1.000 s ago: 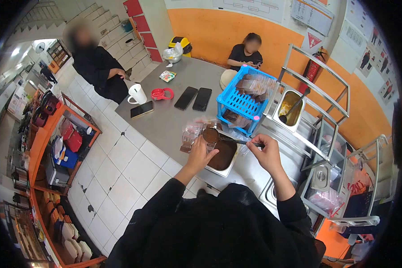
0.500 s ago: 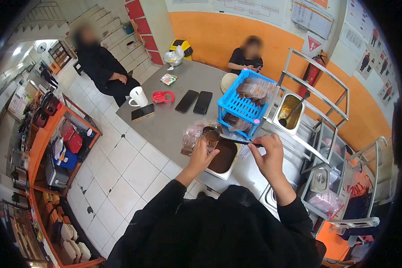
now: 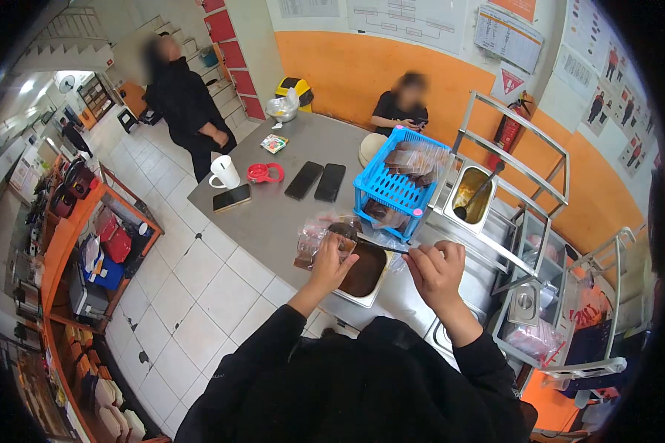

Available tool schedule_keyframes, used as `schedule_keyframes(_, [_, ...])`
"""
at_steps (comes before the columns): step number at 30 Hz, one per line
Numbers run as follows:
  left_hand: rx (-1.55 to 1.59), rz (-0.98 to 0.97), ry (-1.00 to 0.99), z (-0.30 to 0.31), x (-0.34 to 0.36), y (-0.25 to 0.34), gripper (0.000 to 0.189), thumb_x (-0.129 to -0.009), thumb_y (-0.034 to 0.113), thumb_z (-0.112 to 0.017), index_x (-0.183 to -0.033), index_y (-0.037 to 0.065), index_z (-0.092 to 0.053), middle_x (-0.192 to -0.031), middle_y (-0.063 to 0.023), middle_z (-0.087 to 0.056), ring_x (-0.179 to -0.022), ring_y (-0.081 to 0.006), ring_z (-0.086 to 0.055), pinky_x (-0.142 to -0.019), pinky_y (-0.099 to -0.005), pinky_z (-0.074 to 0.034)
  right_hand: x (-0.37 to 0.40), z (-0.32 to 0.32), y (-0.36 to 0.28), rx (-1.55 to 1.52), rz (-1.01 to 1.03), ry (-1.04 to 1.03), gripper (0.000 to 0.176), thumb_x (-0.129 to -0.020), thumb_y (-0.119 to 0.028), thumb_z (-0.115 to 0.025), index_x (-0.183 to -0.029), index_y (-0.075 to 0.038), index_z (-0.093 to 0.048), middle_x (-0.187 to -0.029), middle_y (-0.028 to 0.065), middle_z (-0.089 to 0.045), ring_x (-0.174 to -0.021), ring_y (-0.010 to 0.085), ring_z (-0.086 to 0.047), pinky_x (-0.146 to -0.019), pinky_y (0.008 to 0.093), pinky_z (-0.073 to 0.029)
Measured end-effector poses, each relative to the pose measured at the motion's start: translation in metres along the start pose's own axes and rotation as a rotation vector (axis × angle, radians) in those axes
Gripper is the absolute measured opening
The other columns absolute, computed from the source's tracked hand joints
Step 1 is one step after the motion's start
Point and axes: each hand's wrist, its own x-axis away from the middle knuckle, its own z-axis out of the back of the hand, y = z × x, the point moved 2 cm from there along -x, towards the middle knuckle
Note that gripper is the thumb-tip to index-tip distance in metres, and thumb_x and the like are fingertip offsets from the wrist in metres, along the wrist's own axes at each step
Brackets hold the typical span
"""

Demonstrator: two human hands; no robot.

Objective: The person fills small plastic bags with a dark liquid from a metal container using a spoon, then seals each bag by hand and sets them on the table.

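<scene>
My left hand point(image 3: 331, 267) is closed around a clear plastic bag point(image 3: 315, 238), holding it up beside a steel pan point(image 3: 381, 284) of dark brown sauce point(image 3: 363, 272). With the fingers of my right hand point(image 3: 437, 270) I grip the thin dark handle of a ladle point(image 3: 386, 247). Its bowl is tipped at the mouth of the bag, just above my left fingers. Brown stuff shows in the bag, though my fingers and the plastic's folds hide part of it.
Behind the pan stands a blue basket rack point(image 3: 395, 177) with bagged brown portions. A second steel pan point(image 3: 471, 198) holds yellowish sauce and a ladle. Phones point(image 3: 303, 181), a white mug point(image 3: 225, 172) and a red ring-shaped item point(image 3: 264, 173) lie farther back. Two people are beyond the table.
The ladle's bowl has tilted over into the bag's mouth, and its handle has turned in my right hand. The standing person at the left has turned and shifted.
</scene>
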Motion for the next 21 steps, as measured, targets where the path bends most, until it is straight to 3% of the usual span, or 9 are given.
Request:
schedule_keyframes(6, [-0.028,0.004,0.039,-0.002,0.003,-0.003,0.059,-0.089,0.046,-0.059,-0.112,-0.005,-0.044,-0.106,-0.0244,-0.050,-0.103,-0.0429,-0.048,-0.089,-0.0484,-0.039,0.003,-0.002,-0.001,0.037,0.053,0.002,0.021,-0.069,-0.019,-0.075,-0.086,-0.011,-0.064,-0.081,-0.0015,-0.059,-0.074,0.0200,-0.050,-0.067,0.0362,-0.036])
schedule_keyframes(15, [-0.009,0.008,0.053,-0.001,0.004,-0.002,0.061,-0.089,0.048,-0.058,-0.113,-0.006,-0.043,-0.106,-0.0239,-0.050,-0.102,-0.0414,-0.048,-0.089,-0.0472,-0.038,0.008,-0.005,-0.004,-0.022,-0.029,-0.048,0.023,-0.068,-0.016,-0.079,-0.084,-0.010,-0.064,-0.079,0.0001,-0.061,-0.073,0.0198,-0.052,-0.068,0.0367,-0.037])
schedule_keyframes(18, [0.005,0.010,0.042,-0.001,0.004,-0.005,0.062,-0.089,0.049,-0.058,-0.114,-0.006,-0.043,-0.108,-0.0239,-0.050,-0.104,-0.0409,-0.048,-0.090,-0.0472,-0.038,0.005,-0.005,-0.001,-0.117,-0.173,-0.133,0.019,-0.070,-0.013,-0.078,-0.081,-0.008,-0.064,-0.075,0.0032,-0.061,-0.068,0.0215,-0.053,-0.064,0.0348,-0.039])
schedule_keyframes(21, [0.021,0.027,0.025,-0.002,0.005,-0.007,0.065,-0.088,0.049,-0.059,-0.118,-0.006,-0.042,-0.112,-0.0244,-0.050,-0.107,-0.0409,-0.047,-0.092,-0.0472,-0.038,0.013,-0.017,0.006,-0.356,-0.352,-0.086,0.014,-0.074,-0.011,-0.076,-0.078,-0.005,-0.064,-0.071,0.0071,-0.061,-0.060,0.0224,-0.054,-0.054,0.0316,-0.038])
